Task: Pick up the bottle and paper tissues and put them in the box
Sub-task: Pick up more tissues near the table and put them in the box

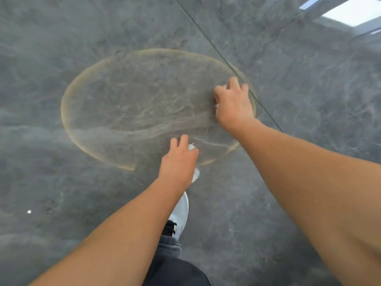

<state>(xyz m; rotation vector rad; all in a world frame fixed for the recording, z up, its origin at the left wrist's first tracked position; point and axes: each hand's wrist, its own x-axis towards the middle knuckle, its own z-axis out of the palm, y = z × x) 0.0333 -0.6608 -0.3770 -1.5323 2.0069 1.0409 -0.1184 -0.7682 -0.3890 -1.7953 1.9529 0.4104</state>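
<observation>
My left hand (pixel 178 162) is closed around a pale bottle (pixel 195 174); only its white tip and lower end stick out on the hand's right side. It is held above the near edge of a round glass tabletop (pixel 123 104). My right hand (pixel 233 104) is closed on crumpled white paper tissues (pixel 224 86) at the tabletop's right edge; small white bits show between the fingers and below the thumb. No box is in view.
The see-through tabletop has a yellowish rim, and grey marble floor (pixel 61 203) shows through and around it. A small white scrap (pixel 29 212) lies on the floor at lower left. My white shoe (pixel 181 213) and dark trouser leg are below the left hand.
</observation>
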